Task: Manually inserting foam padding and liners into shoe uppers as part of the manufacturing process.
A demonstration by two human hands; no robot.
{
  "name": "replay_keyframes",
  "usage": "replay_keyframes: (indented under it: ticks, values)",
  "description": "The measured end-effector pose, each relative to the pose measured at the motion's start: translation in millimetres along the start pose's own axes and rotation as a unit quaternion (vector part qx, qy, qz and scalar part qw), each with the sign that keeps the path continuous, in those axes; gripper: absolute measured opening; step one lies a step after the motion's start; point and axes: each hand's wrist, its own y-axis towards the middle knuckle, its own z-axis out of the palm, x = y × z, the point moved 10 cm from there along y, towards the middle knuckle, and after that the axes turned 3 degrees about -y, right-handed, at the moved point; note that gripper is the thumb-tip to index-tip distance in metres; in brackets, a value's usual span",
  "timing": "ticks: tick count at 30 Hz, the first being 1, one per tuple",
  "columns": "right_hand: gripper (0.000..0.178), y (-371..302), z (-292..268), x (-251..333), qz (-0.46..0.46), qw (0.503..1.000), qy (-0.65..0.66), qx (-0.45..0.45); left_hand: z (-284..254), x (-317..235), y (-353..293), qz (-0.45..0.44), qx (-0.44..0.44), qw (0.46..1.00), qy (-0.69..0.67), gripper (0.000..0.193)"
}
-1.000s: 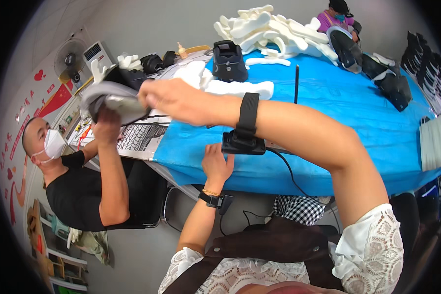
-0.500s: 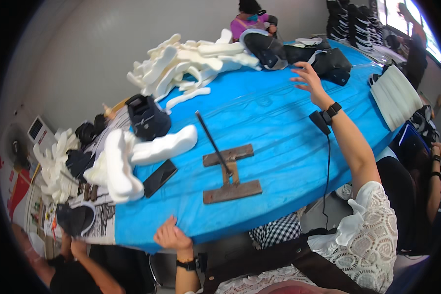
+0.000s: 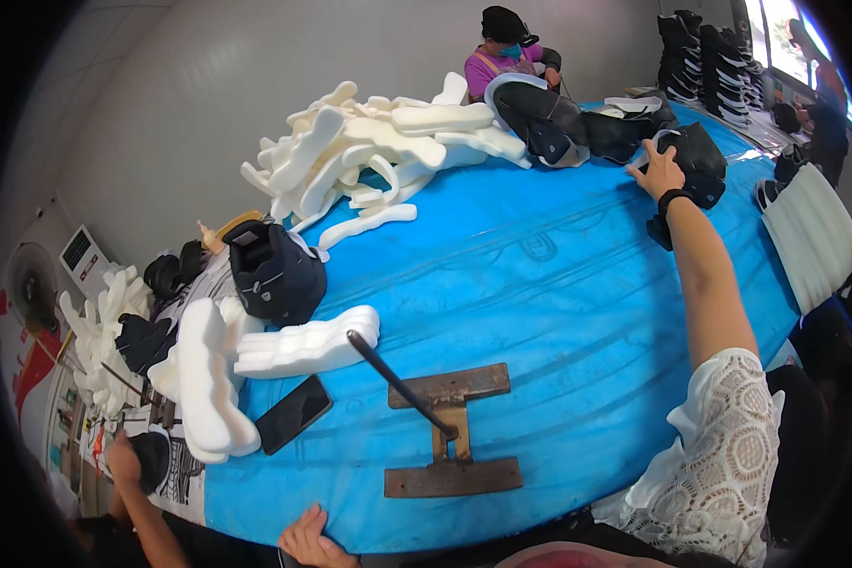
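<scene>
At the far right of the table, my right hand (image 3: 661, 172) reaches to a black fabric piece (image 3: 699, 163) with a hollow, cup-like shape. Its fingers are apart at that piece's left edge; I cannot make out a firm grip. My left hand (image 3: 314, 541) lies on the table's near edge with fingers loosely apart, holding nothing. Between my arms stands a rusty metal stand (image 3: 454, 478) with two flat bars and a slanting black rod (image 3: 398, 386) rising from it. A black phone (image 3: 293, 414) lies left of the stand, beside white wavy foam pieces (image 3: 308, 343).
White foam strips (image 3: 350, 151) are heaped at the back, next to more black pieces (image 3: 540, 118). Another black piece (image 3: 276, 275) stands at left. A co-worker (image 3: 506, 57) is behind the table; another person's hand (image 3: 123, 464) works at lower left. White sheets (image 3: 812, 237) lie at right.
My right hand has moved farther out to the right, onto the black piece. My left hand has come down onto the table's edge. The view has shifted, so the stand appears lower and larger.
</scene>
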Motion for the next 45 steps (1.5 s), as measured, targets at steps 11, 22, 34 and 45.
replay_keyframes:
  ticks: [11,22,34,45]
  values:
    - [0.032,-10.8,-23.7,134.2,-0.235,0.924,-0.079,-0.292,-16.9,-15.4,-4.3,0.04,0.07,0.996,0.045,0.065]
    - [0.032,78.7,150.4,120.0,-0.188,0.935,0.3,-0.03,-5.7,10.1,-16.8,0.017,0.079,0.997,0.009,0.067]
    - [0.025,54.8,121.4,161.8,-0.124,0.862,0.492,-0.015,-3.6,6.3,-3.3,0.026,0.079,0.996,0.033,0.069]
    - [0.03,48.0,117.5,218.7,-0.198,0.972,0.111,-0.056,-2.1,6.7,-2.6,0.031,0.078,0.996,0.026,0.071]
